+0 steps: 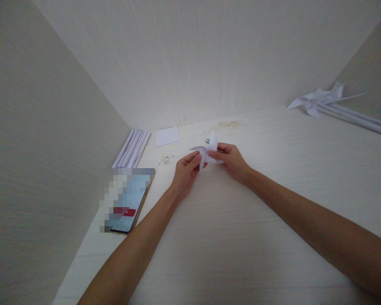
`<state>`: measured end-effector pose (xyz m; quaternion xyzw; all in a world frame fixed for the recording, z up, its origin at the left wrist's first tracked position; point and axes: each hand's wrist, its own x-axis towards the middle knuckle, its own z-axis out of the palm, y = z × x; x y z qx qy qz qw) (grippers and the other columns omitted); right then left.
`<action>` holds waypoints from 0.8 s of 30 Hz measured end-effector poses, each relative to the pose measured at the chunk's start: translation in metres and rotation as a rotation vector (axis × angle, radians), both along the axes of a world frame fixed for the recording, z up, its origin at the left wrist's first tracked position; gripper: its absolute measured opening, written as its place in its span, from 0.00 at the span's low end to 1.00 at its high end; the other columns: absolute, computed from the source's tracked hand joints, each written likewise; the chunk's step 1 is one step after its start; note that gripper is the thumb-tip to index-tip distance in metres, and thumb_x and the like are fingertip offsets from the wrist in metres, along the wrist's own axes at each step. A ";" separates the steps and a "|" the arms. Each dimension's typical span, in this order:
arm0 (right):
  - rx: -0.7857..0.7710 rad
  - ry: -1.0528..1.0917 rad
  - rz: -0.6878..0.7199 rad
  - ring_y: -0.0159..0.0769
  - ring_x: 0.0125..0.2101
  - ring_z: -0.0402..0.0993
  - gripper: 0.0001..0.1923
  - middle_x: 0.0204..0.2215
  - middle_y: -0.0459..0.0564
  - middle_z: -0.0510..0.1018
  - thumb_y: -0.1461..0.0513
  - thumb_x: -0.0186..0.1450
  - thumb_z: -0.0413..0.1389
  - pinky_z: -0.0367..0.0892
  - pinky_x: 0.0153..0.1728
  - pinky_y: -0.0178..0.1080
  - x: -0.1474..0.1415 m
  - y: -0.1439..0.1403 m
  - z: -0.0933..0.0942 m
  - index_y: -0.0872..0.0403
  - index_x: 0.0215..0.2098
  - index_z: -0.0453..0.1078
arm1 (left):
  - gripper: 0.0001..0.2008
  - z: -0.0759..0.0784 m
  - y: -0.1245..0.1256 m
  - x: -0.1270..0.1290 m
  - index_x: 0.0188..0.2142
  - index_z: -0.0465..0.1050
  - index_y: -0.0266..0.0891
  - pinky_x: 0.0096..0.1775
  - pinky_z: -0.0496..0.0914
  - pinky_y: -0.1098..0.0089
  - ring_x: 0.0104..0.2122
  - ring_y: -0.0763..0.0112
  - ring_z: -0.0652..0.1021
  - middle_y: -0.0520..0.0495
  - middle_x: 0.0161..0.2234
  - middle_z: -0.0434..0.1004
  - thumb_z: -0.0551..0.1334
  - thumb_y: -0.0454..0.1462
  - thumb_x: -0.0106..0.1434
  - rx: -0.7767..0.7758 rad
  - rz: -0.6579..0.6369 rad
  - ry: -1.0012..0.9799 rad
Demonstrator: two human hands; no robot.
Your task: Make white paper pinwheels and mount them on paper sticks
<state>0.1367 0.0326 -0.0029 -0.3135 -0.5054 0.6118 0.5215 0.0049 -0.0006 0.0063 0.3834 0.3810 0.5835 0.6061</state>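
Note:
A white paper pinwheel (212, 143) with curved blades is held between my two hands over the white table. My left hand (186, 173) pinches its left side between thumb and fingers. At its right side, my right hand (231, 160) grips the paper, with the thumb near the middle. Small dark pointed tips (207, 141) show just behind the pinwheel; what they belong to is hidden.
Rolled white paper sticks (132, 148) lie at the left wall, beside a flat white paper piece (167, 136). A phone (131, 199), partly blurred, lies nearer. Finished-looking paper pinwheels (317, 101) on paper sticks (357, 119) rest at the far right. Walls enclose the table's back and sides.

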 end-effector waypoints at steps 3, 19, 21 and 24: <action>-0.034 0.024 -0.034 0.29 0.23 0.67 0.09 0.22 0.45 0.74 0.60 0.46 0.61 0.62 0.28 0.35 0.000 0.001 -0.001 0.57 0.24 0.71 | 0.17 -0.002 -0.001 0.001 0.34 0.73 0.40 0.42 0.66 0.66 0.35 0.71 0.74 0.48 0.35 0.76 0.67 0.34 0.40 0.087 -0.003 0.077; -0.021 -0.003 0.000 0.29 0.24 0.68 0.09 0.23 0.44 0.74 0.61 0.46 0.61 0.62 0.29 0.36 0.000 0.002 -0.002 0.56 0.26 0.72 | 0.16 -0.004 -0.004 0.003 0.35 0.72 0.36 0.45 0.66 0.64 0.37 0.68 0.76 0.46 0.35 0.77 0.64 0.29 0.44 0.233 0.123 0.360; -0.015 -0.009 -0.006 0.29 0.24 0.68 0.09 0.23 0.44 0.74 0.61 0.46 0.61 0.62 0.29 0.36 0.000 0.001 -0.002 0.56 0.26 0.72 | 0.16 -0.003 -0.005 0.004 0.36 0.72 0.37 0.45 0.66 0.64 0.37 0.68 0.76 0.47 0.36 0.77 0.63 0.30 0.44 0.241 0.120 0.359; -0.006 -0.015 -0.009 0.29 0.24 0.68 0.09 0.24 0.44 0.75 0.62 0.46 0.61 0.62 0.30 0.36 0.000 0.000 -0.001 0.56 0.26 0.72 | 0.15 -0.002 -0.005 0.004 0.36 0.73 0.37 0.44 0.67 0.65 0.36 0.68 0.76 0.47 0.35 0.77 0.63 0.30 0.45 0.244 0.114 0.362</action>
